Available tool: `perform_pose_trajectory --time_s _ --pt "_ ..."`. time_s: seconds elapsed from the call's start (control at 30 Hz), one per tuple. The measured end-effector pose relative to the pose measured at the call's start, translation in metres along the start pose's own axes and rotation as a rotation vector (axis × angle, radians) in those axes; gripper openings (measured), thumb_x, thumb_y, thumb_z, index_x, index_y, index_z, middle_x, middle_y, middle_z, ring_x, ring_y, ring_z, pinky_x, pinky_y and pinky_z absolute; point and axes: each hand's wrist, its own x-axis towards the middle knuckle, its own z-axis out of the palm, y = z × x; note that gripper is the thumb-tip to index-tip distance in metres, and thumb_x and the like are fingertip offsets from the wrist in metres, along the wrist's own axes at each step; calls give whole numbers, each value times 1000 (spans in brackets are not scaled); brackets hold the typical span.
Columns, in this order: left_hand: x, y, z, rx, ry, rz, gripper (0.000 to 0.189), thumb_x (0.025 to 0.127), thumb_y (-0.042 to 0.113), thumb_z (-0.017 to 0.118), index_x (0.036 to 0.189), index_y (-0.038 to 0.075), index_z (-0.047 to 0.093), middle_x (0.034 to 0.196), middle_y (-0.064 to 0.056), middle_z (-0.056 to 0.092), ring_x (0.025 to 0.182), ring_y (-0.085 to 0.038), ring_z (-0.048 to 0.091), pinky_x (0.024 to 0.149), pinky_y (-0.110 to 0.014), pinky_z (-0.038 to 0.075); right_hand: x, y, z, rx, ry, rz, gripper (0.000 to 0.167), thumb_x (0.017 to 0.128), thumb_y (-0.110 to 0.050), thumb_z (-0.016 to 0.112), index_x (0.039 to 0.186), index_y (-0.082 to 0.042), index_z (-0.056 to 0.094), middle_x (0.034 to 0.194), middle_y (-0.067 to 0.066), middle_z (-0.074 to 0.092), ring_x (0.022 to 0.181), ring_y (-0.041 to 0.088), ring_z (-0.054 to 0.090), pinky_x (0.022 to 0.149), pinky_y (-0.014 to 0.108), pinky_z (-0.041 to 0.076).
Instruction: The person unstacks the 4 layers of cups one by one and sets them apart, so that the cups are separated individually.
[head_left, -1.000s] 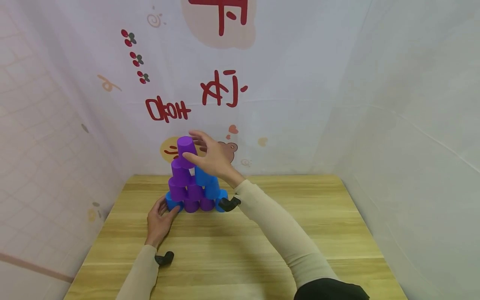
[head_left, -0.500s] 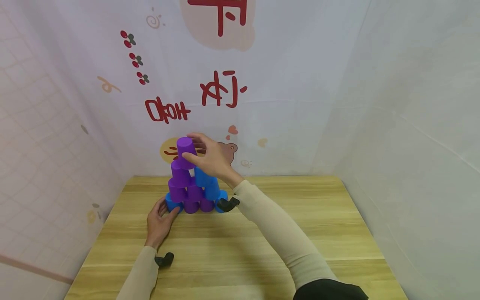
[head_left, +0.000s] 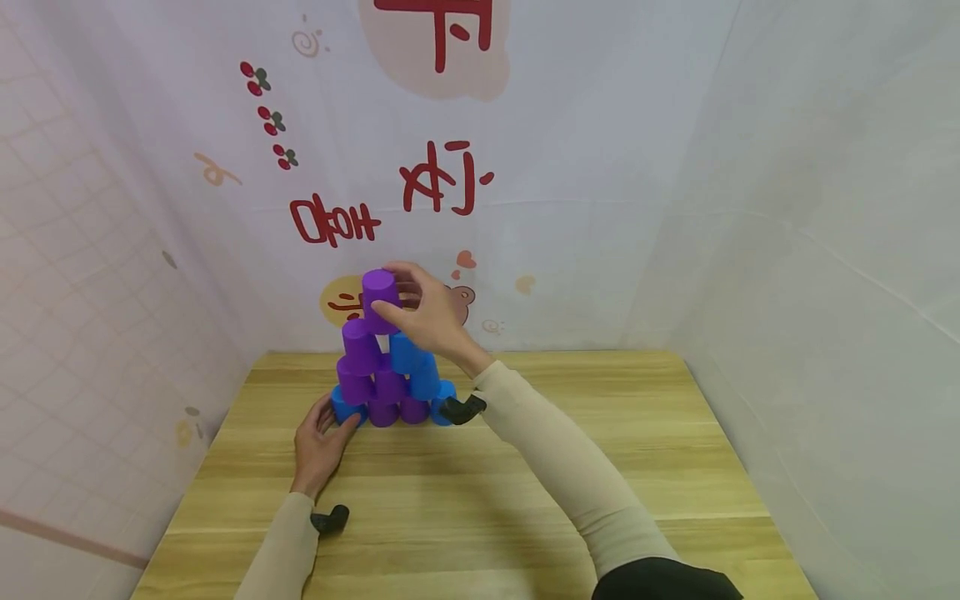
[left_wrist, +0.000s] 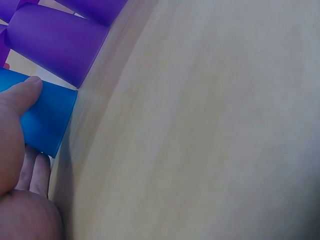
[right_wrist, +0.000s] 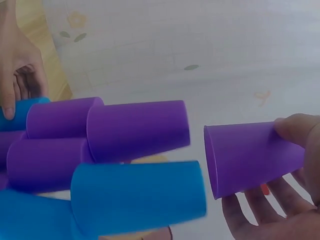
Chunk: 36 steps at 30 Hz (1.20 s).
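Observation:
Upside-down cups form a stepped pyramid near the back of the table. My right hand [head_left: 435,317] holds a purple cup [head_left: 380,292] mouth down above the top row, thumb on the near side and fingers behind. In the right wrist view a small gap separates this cup's rim [right_wrist: 212,162] from the row's purple cup [right_wrist: 140,130] and blue cup [right_wrist: 142,195]. At the pyramid's lower left, my left hand [head_left: 317,446] holds the blue end cup [head_left: 347,407] between thumb and fingers. Part of the right-hand side is hidden behind my right hand and wrist.
The wooden table [head_left: 450,517] stretches in front of the pyramid and to its right. White printed cloth [head_left: 585,208] hangs close behind the cups and along both sides. A black band end [head_left: 463,409] at my right wrist sits in front of the blue corner cup [head_left: 444,403].
My right hand has shifted slightly right with the purple cup, which now stands more over the gap between the two upper cups. My left hand stays on the blue cup.

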Motion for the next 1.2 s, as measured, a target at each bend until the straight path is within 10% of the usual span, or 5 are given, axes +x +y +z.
perform_pose_trajectory --time_s 0.57,0.87,1.2 --pt "-2 4 -2 -6 -25 -9 68 104 23 85 164 9 56 163 -17 63 130 8 60 111 1 49 -45 4 -73 6 197 -176 58 104 -9 80 156 0 57 148 20 70 135 39 72 115 58 66" --pt "-10 5 -7 35 -17 -5 69 104 21 85 165 8 55 165 -20 62 141 -11 63 116 -3 49 -86 32 -92 -15 293 -113 56 100 -2 83 151 -1 61 144 19 70 130 35 73 115 49 68" --pt "-3 2 -4 13 -9 10 70 103 18 86 164 5 55 163 -23 63 125 17 56 112 1 49 -118 98 -97 -77 305 38 62 101 -7 85 156 -1 58 147 21 71 133 41 73 113 56 67"
